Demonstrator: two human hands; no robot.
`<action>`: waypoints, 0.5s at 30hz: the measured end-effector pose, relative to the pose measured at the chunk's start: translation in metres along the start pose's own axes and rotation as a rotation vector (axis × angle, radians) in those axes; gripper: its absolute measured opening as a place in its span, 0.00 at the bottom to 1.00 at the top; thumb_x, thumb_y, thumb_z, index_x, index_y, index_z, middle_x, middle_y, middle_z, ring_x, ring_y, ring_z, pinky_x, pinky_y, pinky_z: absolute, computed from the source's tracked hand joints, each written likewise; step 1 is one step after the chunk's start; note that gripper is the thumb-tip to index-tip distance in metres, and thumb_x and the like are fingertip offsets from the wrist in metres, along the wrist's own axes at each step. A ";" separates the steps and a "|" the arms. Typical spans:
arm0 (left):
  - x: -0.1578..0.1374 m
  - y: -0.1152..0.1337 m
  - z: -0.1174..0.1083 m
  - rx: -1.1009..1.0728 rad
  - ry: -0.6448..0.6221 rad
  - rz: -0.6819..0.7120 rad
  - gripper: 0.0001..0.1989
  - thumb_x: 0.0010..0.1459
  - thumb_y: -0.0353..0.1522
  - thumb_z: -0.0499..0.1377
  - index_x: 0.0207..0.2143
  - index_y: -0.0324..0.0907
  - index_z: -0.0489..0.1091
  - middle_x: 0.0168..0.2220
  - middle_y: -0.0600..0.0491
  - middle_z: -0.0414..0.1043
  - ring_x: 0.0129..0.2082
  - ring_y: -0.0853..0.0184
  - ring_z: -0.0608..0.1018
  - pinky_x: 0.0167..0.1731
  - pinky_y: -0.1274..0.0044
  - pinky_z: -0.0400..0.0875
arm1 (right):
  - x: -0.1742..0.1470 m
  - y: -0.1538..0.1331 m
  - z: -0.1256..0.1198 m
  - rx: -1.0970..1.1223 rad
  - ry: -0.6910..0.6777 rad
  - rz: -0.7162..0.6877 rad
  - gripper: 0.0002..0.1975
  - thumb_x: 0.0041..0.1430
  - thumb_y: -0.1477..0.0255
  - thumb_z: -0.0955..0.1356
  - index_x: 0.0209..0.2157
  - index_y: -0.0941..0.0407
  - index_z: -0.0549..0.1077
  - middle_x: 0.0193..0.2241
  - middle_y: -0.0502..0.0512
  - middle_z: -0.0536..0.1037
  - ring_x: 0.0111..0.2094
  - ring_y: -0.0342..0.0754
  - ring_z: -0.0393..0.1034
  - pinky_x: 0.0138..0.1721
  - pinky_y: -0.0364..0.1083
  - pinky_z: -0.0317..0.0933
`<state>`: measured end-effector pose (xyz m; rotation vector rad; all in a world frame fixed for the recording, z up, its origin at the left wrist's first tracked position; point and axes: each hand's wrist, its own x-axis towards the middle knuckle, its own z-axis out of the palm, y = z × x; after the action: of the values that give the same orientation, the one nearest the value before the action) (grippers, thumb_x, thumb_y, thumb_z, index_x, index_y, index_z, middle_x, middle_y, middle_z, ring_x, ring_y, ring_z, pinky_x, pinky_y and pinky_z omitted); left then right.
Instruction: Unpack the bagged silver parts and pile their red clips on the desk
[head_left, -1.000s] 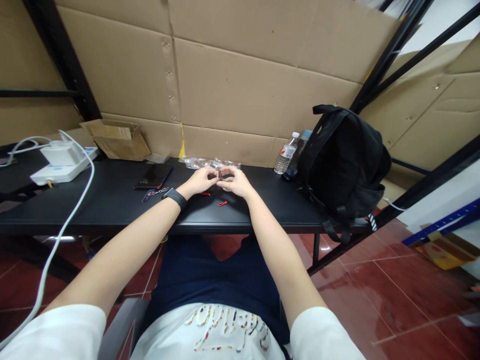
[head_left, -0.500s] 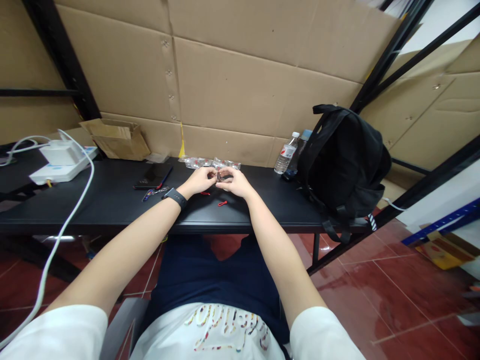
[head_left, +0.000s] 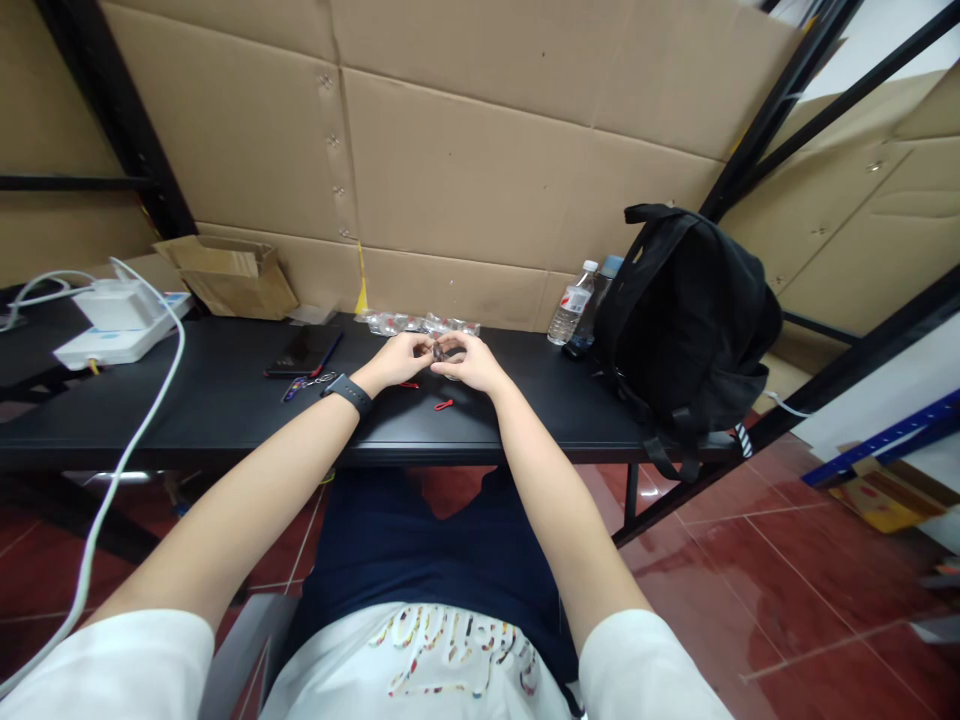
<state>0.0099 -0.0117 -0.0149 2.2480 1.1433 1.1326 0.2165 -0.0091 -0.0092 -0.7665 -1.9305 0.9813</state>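
My left hand [head_left: 399, 361] and my right hand [head_left: 474, 364] meet above the black table, fingertips almost touching. Pinched between them is a small dark, partly shiny thing [head_left: 439, 352], too small and covered to name. Both hands are closed around it from either side. Below the right hand a small red cord loop [head_left: 443, 405] lies on the table, and another red piece [head_left: 409, 385] shows just under the left hand. Close to my left wrist lie a keychain [head_left: 300, 386] and a dark phone-like slab [head_left: 300, 353]. Clear plastic packets [head_left: 397, 323] lie behind the hands.
The black table [head_left: 555, 410] runs along a cardboard wall. On the right stand a black backpack [head_left: 686, 330] and a water bottle [head_left: 570, 306], with a second bottle behind. To the left are a paper bag [head_left: 244, 283] and a white power strip [head_left: 124, 338] with a cable.
The view has shifted very slightly. Both hands stay in nearly the same place, still holding the small dark thing between their fingertips.
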 end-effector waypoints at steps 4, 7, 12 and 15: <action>0.000 -0.001 0.000 0.034 -0.006 0.006 0.14 0.56 0.40 0.58 0.33 0.39 0.77 0.32 0.50 0.81 0.32 0.63 0.78 0.36 0.74 0.69 | -0.002 -0.005 0.000 -0.049 0.002 0.007 0.26 0.46 0.71 0.80 0.47 0.57 0.73 0.43 0.55 0.80 0.31 0.43 0.78 0.37 0.44 0.73; 0.000 -0.001 0.000 0.039 -0.007 -0.002 0.14 0.55 0.40 0.58 0.33 0.39 0.77 0.32 0.50 0.81 0.32 0.63 0.78 0.37 0.74 0.69 | -0.002 -0.006 0.000 -0.059 0.001 0.016 0.26 0.46 0.72 0.80 0.47 0.56 0.73 0.44 0.56 0.80 0.32 0.44 0.79 0.39 0.45 0.73; -0.001 0.000 0.000 0.077 0.005 -0.009 0.12 0.53 0.37 0.58 0.31 0.39 0.76 0.30 0.51 0.79 0.30 0.63 0.77 0.34 0.75 0.67 | -0.002 -0.004 0.001 -0.055 0.001 0.016 0.26 0.46 0.71 0.80 0.48 0.56 0.74 0.45 0.56 0.80 0.34 0.45 0.79 0.38 0.44 0.73; -0.001 0.002 0.000 0.091 0.009 -0.015 0.10 0.52 0.36 0.58 0.29 0.39 0.75 0.28 0.52 0.78 0.28 0.64 0.75 0.33 0.75 0.66 | -0.001 -0.003 0.001 -0.046 -0.002 0.008 0.26 0.46 0.70 0.80 0.47 0.56 0.74 0.45 0.55 0.80 0.34 0.45 0.79 0.38 0.44 0.73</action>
<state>0.0101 -0.0138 -0.0141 2.3004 1.2368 1.1067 0.2154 -0.0123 -0.0073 -0.8005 -1.9593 0.9452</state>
